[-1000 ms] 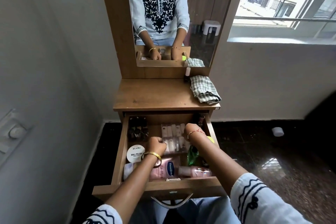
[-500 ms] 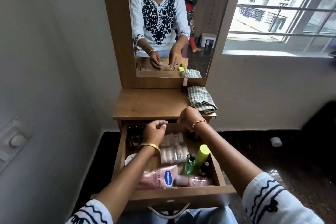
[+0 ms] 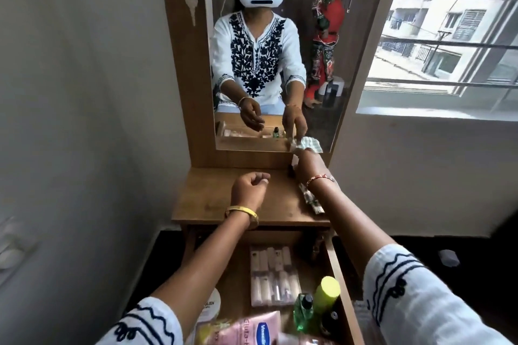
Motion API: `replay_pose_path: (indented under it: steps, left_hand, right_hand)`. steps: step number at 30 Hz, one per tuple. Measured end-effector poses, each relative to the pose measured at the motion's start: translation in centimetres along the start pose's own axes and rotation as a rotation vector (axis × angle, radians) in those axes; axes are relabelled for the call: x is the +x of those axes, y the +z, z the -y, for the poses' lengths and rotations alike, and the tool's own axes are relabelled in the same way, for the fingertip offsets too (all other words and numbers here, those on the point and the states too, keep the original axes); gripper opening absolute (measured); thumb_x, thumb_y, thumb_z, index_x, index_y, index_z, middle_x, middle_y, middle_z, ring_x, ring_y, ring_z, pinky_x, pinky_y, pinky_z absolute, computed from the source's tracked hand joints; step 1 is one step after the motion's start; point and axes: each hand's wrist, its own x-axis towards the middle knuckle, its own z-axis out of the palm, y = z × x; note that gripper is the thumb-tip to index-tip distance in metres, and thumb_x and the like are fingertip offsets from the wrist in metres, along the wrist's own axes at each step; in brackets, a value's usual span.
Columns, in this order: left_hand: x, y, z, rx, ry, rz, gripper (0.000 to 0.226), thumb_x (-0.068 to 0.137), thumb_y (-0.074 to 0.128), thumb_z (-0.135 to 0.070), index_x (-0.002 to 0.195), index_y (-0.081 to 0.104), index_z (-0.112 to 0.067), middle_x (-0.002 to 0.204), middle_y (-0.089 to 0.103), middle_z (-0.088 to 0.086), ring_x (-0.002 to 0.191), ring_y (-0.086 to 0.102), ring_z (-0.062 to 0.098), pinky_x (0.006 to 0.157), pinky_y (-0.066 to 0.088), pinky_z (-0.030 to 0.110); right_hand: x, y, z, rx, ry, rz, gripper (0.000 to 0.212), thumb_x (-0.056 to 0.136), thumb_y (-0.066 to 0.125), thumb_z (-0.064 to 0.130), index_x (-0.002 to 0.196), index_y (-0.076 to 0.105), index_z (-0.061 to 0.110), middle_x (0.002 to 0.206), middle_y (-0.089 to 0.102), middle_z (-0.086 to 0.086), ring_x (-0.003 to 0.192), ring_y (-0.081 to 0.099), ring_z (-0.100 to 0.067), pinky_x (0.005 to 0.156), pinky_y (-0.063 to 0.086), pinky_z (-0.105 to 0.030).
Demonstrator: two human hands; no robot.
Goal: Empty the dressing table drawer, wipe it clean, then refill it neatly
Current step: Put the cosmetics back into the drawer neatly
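The drawer [image 3: 337, 274] lies open just near of the desk [image 3: 207, 199], its long axis running near to far, below both forearms. The left hand [image 3: 249, 189] hovers over the desk, fingers loosely curled, apparently empty. The right hand [image 3: 309, 165] reaches far-right toward a small bottle [image 3: 294, 161]; I cannot tell its grip. The drawer looks wooden and holds a pouch of tubes [image 3: 273, 277], a pink lotion tube [image 3: 252, 329] and a green bottle [image 3: 304, 312].

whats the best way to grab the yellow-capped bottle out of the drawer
Take the yellow-capped bottle around its cap and upper neck, coming down from above. It stands tilted in the drawer's right front corner, with the cap as its highest and freest part. A green bottle crowds its left side and the drawer wall its right, so a side approach looks cramped. Lift along its tilt.
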Motion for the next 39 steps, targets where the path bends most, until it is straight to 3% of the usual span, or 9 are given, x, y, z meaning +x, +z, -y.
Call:
replay_pose_path:
  steps: [4,11,15,18,21,25,30,37,39]
  left_hand:
    - [0.3,0.1,1.0,-0.023,-0.020,0.014,0.031,0.086,0.055,-0.004,0.068,0.061,-0.029,0.085,0.065,0.004,0.093,0.064,0.025,0.092,0.052,0.042]
    - [-0.2,-0.1,1.8,-0.058,-0.053,0.020,0.033,0.087,0.054,-0.004,0.068,0.061,-0.030,0.084,0.064,0.001,0.096,0.064,0.025,0.092,0.052,0.041]
    - [-1.5,-0.6,1.8,-0.096,-0.080,0.033,0.026,0.089,0.053,-0.006,0.075,0.062,-0.026,0.082,0.065,-0.001,0.084,0.064,0.017,0.083,0.054,0.033]
    - [-3.0,-1.2,2.1,-0.193,-0.130,0.049,0.016,0.091,0.050,-0.005,0.085,0.059,-0.017,0.076,0.061,0.001,0.067,0.057,0.010,0.065,0.050,0.022]
    - [-5.6,-2.4,2.8,-0.315,-0.246,0.070,0.011,0.094,0.047,-0.016,0.086,0.055,-0.013,0.072,0.058,0.003,0.059,0.053,0.011,0.052,0.046,0.017]
    - [-9.0,-4.3,4.2,-0.430,-0.357,0.093,0.031,0.096,0.041,-0.032,0.076,0.053,-0.012,0.064,0.062,0.006,0.054,0.059,0.015,0.053,0.050,0.023]
    - [-12.0,-5.9,5.4,-0.551,-0.360,0.073,0.029,0.095,0.044,-0.023,0.076,0.056,-0.004,0.042,0.061,0.001,0.037,0.058,0.008,0.044,0.051,0.019]
    - [-13.6,-7.1,6.8,-0.498,-0.299,0.070,0.024,0.094,0.048,-0.020,0.080,0.060,-0.006,0.056,0.065,0.004,0.043,0.061,0.006,0.050,0.052,0.019]
    - [-13.4,-7.6,7.7,-0.423,-0.271,-0.016,0.022,0.095,0.047,-0.022,0.086,0.061,-0.007,0.066,0.062,0.007,0.046,0.060,0.006,0.050,0.051,0.016]
  right_hand:
    - [1.2,1.0,-0.4,-0.069,-0.025,0.010,0.047,0.095,0.033,0.010,0.141,0.036,0.022,0.127,0.054,-0.018,0.121,0.049,-0.034,0.095,0.042,-0.038]
    - [1.0,1.4,-0.5,0.021,-0.045,-0.120,0.032,0.084,0.049,0.001,0.114,0.057,0.005,0.111,0.060,-0.021,0.106,0.055,-0.036,0.084,0.047,-0.037]
    - [-1.4,1.5,-0.5,0.210,-0.134,-0.321,0.028,0.079,0.057,-0.001,0.107,0.063,0.000,0.098,0.065,-0.023,0.093,0.059,-0.035,0.077,0.047,-0.038]
    - [-4.9,1.1,0.2,0.408,-0.193,-0.426,0.017,0.077,0.064,0.001,0.093,0.066,0.000,0.078,0.066,-0.008,0.071,0.057,-0.021,0.067,0.045,-0.028]
    - [-9.4,0.9,1.2,0.516,-0.192,-0.370,0.013,0.076,0.070,0.002,0.088,0.068,0.005,0.063,0.050,0.014,0.056,0.049,-0.007,0.058,0.044,-0.019]
    - [-14.4,2.1,2.0,0.533,-0.194,-0.201,0.016,0.076,0.073,0.006,0.091,0.067,0.008,0.068,0.051,0.014,0.058,0.047,0.000,0.054,0.037,-0.004]
    - [-18.2,3.3,3.0,0.548,-0.232,-0.063,0.014,0.076,0.070,0.001,0.088,0.066,0.007,0.066,0.049,0.009,0.060,0.043,-0.005,0.054,0.035,-0.009]
    - [-19.9,3.9,4.1,0.490,-0.168,0.000,0.003,0.079,0.069,0.010,0.081,0.070,0.008,0.058,0.050,0.008,0.054,0.045,-0.007,0.053,0.041,-0.017]
    - [-19.8,4.1,4.3,0.462,-0.141,0.001,0.004,0.078,0.071,0.012,0.079,0.071,0.008,0.057,0.049,0.011,0.053,0.045,-0.004,0.050,0.037,-0.010]
